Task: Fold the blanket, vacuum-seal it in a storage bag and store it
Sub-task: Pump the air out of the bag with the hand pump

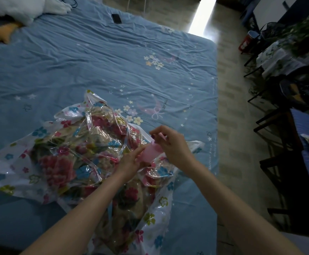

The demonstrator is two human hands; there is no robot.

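Observation:
A floral blanket [61, 162] in red, blue and tan lies inside a clear storage bag [17, 173] printed with small flowers, on the blue bed [95, 61]. At the bag's right side sits a pink valve piece [151, 150]. My left hand [133, 159] holds the lower side of this pink piece against the bag. Just above it, my right hand [170, 142] pinches a small pink part [161, 136] between its fingertips. The bag is loose and wrinkled, puffed around the blanket.
A black phone [116, 18] lies on the far part of the bed. A white and orange plush toy [12, 11] rests at the top left. Right of the bed runs a tiled floor strip [231, 126], with dark chairs [278, 153] and cluttered furniture.

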